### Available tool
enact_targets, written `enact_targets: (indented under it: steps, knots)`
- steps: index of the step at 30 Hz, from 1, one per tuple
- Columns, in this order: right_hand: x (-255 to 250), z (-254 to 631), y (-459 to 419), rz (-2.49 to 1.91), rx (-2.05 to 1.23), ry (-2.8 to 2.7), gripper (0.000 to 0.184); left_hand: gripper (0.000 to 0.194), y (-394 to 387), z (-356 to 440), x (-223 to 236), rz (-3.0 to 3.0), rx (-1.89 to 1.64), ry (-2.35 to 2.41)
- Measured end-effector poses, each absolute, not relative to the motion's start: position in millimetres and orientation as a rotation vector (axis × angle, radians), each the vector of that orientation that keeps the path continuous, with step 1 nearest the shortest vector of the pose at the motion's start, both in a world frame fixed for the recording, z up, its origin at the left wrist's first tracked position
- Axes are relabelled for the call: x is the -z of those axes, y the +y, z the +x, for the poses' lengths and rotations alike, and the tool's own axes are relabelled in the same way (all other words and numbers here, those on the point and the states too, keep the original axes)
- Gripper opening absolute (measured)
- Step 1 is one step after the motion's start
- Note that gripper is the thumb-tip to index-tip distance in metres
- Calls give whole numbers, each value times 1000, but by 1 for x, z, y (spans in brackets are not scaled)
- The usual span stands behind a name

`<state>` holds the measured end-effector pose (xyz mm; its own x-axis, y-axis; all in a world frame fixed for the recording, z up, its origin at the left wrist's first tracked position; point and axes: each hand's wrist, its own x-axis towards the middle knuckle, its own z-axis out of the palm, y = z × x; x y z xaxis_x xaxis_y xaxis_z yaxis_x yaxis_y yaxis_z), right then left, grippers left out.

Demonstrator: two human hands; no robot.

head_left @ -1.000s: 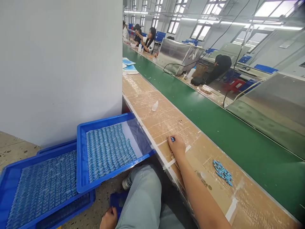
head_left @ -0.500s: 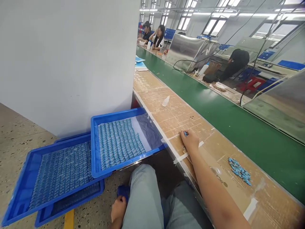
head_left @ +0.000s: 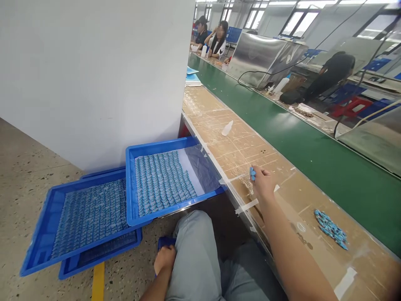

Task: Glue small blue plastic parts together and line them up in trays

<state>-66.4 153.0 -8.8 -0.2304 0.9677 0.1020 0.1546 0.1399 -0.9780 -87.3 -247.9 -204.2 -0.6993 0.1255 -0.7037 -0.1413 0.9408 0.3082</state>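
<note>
Right fingers (head_left: pixel 260 172) hold blue pieces (head_left: pixel 252 173) (between bench edge (head_left: pixel 233 196) and belt (head_left: pixel 282 129)).

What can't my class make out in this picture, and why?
All in the head view:
Blue pieces in right hand: too small, partly covered, to count.
Left hand: palm hidden behind its own back.
Lowest tray: much of its inside hidden by the tray above.
Rightmost metal cover: cut off by the right edge.

Plain, pale grey-blue trousers (head_left: pixel 197 255), softly creased, cover the knees (head_left: pixel 200 223), and both forearms (head_left: pixel 291 242) are bare.
</note>
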Motion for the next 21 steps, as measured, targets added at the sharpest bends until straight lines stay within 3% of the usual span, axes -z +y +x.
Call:
enact_targets:
  steps: [5,8,13,21]
  knots:
    - [9,-111,54,-936,-1882,-1489,31,43,-250,-87,212,-45,-437,2296]
    - [44,-146,18,-951,-1961,-1753,33,45,-251,-87,219,-32,-438,2279]
    - [112,-199,40,-1098,-1026,-2566,32,43,-254,-89,227,-12,-421,2251]
    - [161,-220,94,-1188,-578,-2867,17,38,-251,-93,244,-62,-306,2191]
